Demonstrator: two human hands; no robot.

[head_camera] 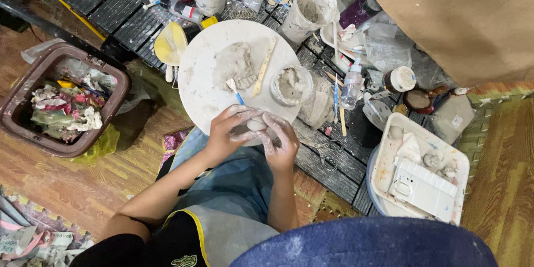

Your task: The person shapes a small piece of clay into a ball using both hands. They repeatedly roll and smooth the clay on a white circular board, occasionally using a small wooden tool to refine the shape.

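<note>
My left hand and my right hand come together over the near edge of a round white board, both smeared with grey clay. Between their fingers they hold a small smooth lump of clay. A flattened grey clay slab lies on the board, with a wooden modelling stick beside it and a blue-handled brush just above my left hand. A small tub of wet clay stands at the board's right edge.
A brown bin of scraps sits at the left. A large clay-spattered cup, bottles, jars and tools crowd the black slatted surface. A white tray with a white block lies at the right. Tan cloth hangs top right.
</note>
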